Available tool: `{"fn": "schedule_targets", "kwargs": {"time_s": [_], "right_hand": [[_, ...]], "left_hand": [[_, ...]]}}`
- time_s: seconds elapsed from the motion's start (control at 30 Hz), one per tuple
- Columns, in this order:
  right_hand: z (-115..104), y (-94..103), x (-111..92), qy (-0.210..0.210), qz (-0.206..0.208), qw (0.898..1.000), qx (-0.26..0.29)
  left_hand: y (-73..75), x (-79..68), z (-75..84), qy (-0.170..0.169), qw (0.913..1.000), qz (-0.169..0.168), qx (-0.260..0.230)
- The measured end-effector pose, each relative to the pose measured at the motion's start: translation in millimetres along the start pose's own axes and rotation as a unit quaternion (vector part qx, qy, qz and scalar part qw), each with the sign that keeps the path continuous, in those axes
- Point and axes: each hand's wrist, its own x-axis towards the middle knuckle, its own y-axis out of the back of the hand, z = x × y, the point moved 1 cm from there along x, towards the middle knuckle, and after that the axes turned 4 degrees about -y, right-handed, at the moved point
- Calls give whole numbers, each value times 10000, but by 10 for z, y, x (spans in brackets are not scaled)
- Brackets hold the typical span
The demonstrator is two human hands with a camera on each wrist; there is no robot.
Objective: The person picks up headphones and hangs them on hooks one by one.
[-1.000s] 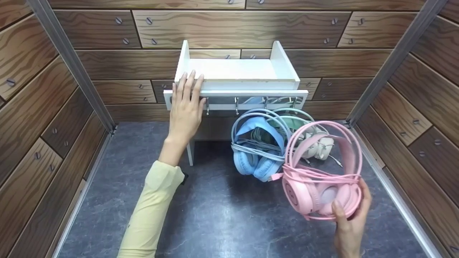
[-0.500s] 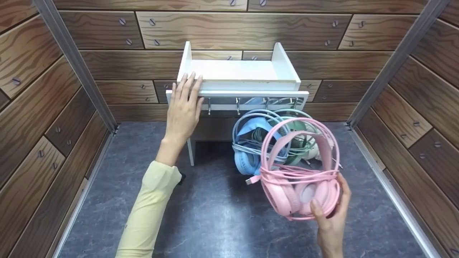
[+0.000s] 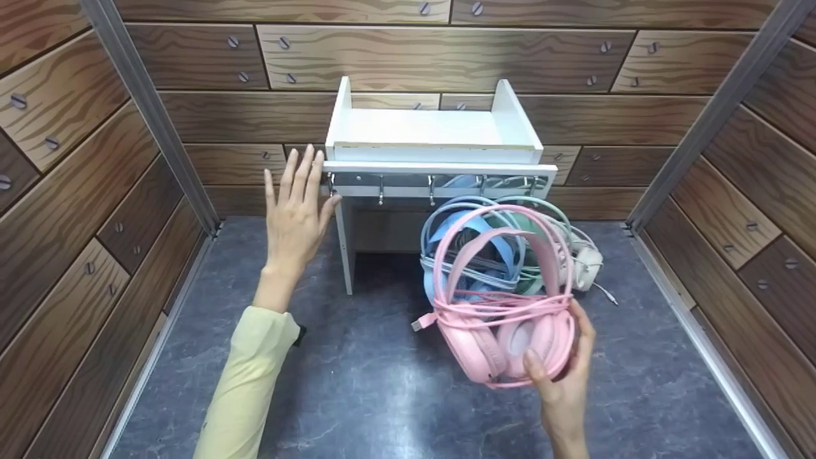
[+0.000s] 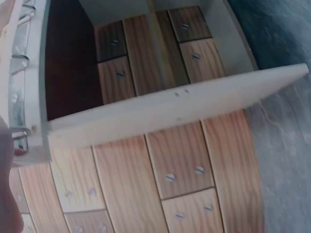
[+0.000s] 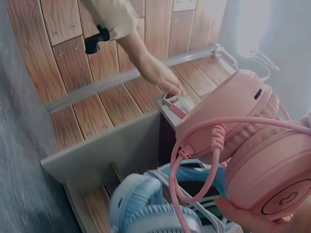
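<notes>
In the head view my right hand (image 3: 564,389) grips pink headphones (image 3: 468,357) by the lower right ear cup. Their pink cable is wound around them, and its USB plug (image 3: 423,322) sticks out to the left. Behind them, blue headphones (image 5: 133,199) hang at the right part of a white shelf's hook rail (image 3: 408,190), partly covered. My left hand (image 3: 293,220) is spread beside the rail's left end, its thumb near the leftmost hook; whether it touches is unclear. Only a blurred edge of it appears in the left wrist view.
The small white shelf (image 3: 421,127) stands against the wood-patterned back wall. Green headphones (image 3: 561,213) and a white headset (image 3: 588,268) with a loose cable hang at its right end, partly hidden. Metal rails (image 3: 656,274) edge the dark floor.
The pink headphones have moved left with my right hand, now in front of the blue pair. My left hand has slid left off the shelf's front, fingers spreading. The head view has shifted slightly.
</notes>
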Motion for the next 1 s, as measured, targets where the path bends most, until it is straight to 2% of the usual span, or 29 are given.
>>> {"fn": "schedule_targets", "kwargs": {"time_s": [0.13, 0.27, 0.77, 1.0], "right_hand": [[38, -94, 1, 9, -110, 9998, -169], [71, -173, -2, -3, -152, 9991, -389], [284, -382, 7, -251, -183, 9947, -984], [359, -518, 12, -230, -308, 9943, -996]], "left_hand": [[-19, -45, -30, 40, 9996, -269, 53], [-23, -45, -19, 73, 9993, -360, 37], [-9, -43, -22, 227, 9992, -299, -105], [-17, -34, -19, 211, 9995, -165, -177]]}}
